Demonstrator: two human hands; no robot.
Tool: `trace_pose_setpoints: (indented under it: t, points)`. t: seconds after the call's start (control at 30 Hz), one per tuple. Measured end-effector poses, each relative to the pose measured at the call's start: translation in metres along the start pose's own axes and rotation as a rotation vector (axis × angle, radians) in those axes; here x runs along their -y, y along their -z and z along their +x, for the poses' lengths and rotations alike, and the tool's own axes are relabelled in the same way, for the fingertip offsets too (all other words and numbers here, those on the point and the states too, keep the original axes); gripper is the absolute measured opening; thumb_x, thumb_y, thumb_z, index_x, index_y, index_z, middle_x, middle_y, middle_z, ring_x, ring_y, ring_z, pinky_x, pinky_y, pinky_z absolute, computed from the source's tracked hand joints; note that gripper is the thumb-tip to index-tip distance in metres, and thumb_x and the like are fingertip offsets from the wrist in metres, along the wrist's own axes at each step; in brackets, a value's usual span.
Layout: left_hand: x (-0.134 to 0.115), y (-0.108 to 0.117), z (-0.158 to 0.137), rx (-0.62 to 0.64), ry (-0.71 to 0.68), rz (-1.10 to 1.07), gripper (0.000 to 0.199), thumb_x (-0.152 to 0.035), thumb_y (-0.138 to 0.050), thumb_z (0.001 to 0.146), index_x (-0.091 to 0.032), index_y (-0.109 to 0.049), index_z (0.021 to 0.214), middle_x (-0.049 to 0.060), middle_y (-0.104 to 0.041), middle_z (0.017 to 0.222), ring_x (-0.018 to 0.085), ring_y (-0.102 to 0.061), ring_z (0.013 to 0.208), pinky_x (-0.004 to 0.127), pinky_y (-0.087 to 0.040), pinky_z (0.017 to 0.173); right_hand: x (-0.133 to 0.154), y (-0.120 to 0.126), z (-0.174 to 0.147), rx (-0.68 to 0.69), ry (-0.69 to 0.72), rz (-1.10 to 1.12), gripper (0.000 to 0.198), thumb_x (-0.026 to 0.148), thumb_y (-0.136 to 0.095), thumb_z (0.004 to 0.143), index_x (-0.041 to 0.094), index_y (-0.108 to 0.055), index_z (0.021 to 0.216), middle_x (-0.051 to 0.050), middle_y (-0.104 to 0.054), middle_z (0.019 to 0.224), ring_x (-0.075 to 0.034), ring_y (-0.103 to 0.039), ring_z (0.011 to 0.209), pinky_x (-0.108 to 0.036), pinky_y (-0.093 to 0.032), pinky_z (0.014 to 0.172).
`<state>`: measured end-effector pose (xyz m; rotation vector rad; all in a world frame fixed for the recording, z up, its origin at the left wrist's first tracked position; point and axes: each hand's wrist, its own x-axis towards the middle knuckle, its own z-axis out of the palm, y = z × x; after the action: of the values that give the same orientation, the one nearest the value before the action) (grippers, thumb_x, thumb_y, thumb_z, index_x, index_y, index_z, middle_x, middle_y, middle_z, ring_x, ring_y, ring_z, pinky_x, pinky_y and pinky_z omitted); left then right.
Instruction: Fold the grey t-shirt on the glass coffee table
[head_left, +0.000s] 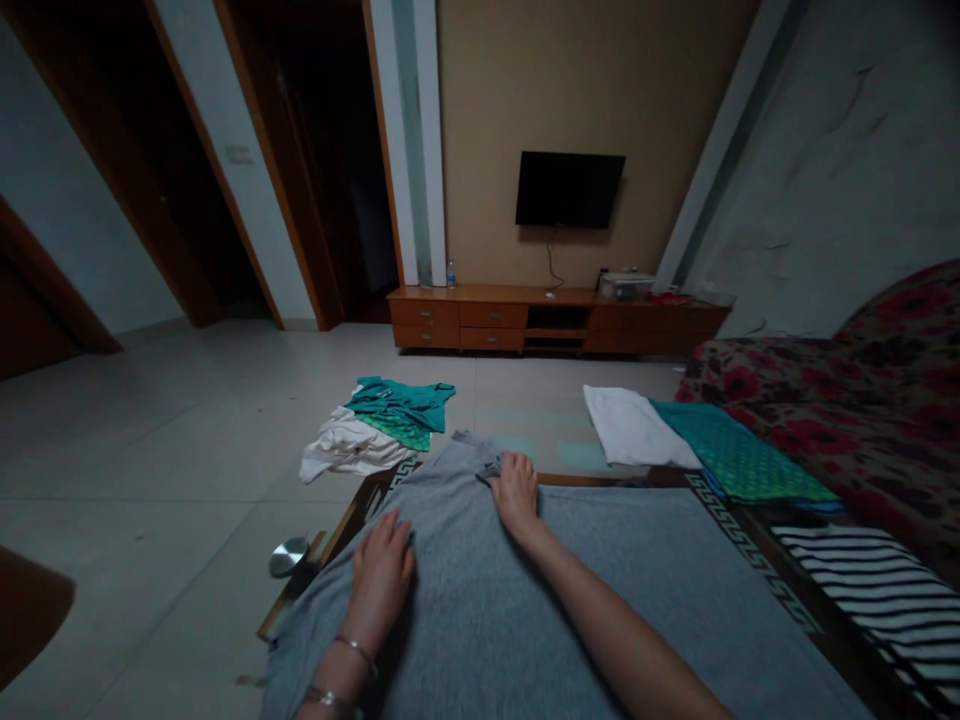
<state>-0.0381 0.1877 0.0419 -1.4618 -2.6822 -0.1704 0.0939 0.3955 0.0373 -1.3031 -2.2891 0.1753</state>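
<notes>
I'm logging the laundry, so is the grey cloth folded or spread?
Spread: the grey cloth lies wide across the table, with the left hand and right hand on it.

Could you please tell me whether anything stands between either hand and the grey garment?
Nothing visible does: the left hand and the right hand both appear to rest directly on the grey garment, which is spread over the table.

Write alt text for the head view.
The person's left hand and right hand touch a grey garment spread over a table. Crumpled green and white clothes lie beyond it; to the right are a white cloth, a green cloth and a striped cloth. A television hangs above a wooden cabinet.
</notes>
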Motion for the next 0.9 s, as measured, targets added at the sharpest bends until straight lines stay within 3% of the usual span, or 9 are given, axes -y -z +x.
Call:
trace_pose_setpoints:
  t: [0.07,0.17,0.27,0.4,0.53,0.67,0.9]
  points:
    - [-0.026,-0.014,0.016,0.025,-0.047,-0.021,0.043,-0.024,-0.037,0.09,-0.02,-0.049,0.132,0.008,-0.033,0.149,0.023,-0.028,0.137,0.044,-0.03,0.107,-0.016,-0.003,0.004,0.042,-0.083,0.007,0.054,0.033,-0.061,0.081,0.013,-0.044,0.128,-0.017,-0.057,0.114,-0.027,-0.05,0.111,-0.036,-0.037,0.092]
    - [-0.046,-0.033,0.032,0.035,-0.046,0.031,0.049,-0.033,-0.035,0.092,-0.019,-0.041,0.139,0.008,-0.027,0.151,0.026,-0.023,0.139,0.051,-0.026,0.108,-0.033,-0.011,0.01,0.129,-0.075,0.05,0.06,0.036,-0.059,0.081,0.012,-0.039,0.133,-0.016,-0.061,0.112,-0.025,-0.055,0.108,-0.032,-0.039,0.088]
    - [-0.048,-0.044,0.039,0.045,-0.033,0.099,0.052,-0.04,-0.034,0.092,-0.021,-0.037,0.141,0.007,-0.026,0.152,0.028,-0.022,0.139,0.052,-0.023,0.109,-0.049,-0.016,0.015,0.169,-0.166,0.059,0.051,0.029,-0.052,0.085,0.015,-0.041,0.132,-0.013,-0.067,0.104,-0.023,-0.062,0.097,-0.03,-0.042,0.079]
    - [-0.048,-0.046,0.04,0.029,-0.017,0.153,0.051,-0.043,-0.035,0.092,-0.029,-0.037,0.14,0.006,-0.025,0.152,0.031,-0.023,0.139,0.053,-0.024,0.108,-0.072,-0.017,0.025,0.196,-0.334,0.08,0.032,0.021,-0.042,0.087,0.019,-0.057,0.116,-0.011,-0.069,0.099,-0.021,-0.065,0.093,-0.028,-0.042,0.074]
    - [-0.053,-0.044,0.04,0.035,-0.012,0.183,0.05,-0.042,-0.035,0.092,-0.03,-0.037,0.14,0.007,-0.025,0.152,0.031,-0.024,0.139,0.052,-0.025,0.107,-0.085,-0.014,0.043,0.238,-0.299,0.167,0.034,0.036,-0.039,0.091,0.018,-0.063,0.107,-0.011,-0.069,0.1,-0.02,-0.064,0.094,-0.026,-0.044,0.075]
    - [-0.055,-0.045,0.041,0.033,-0.019,0.214,0.05,-0.04,-0.035,0.092,-0.03,-0.037,0.14,0.007,-0.025,0.152,0.031,-0.024,0.139,0.052,-0.026,0.107,-0.071,-0.014,0.072,0.221,-0.197,0.201,0.045,0.043,-0.037,0.092,0.014,-0.06,0.118,-0.015,-0.064,0.113,-0.02,-0.058,0.107,-0.025,-0.042,0.085]
    - [-0.054,-0.044,0.041,0.036,-0.009,0.203,0.05,-0.037,-0.035,0.091,-0.029,-0.036,0.14,0.008,-0.024,0.152,0.03,-0.024,0.139,0.051,-0.026,0.108,0.002,-0.047,0.129,0.31,0.095,0.222,0.022,0.026,-0.055,0.084,0.023,-0.071,0.098,-0.008,-0.067,0.105,-0.019,-0.057,0.104,-0.024,-0.041,0.083]
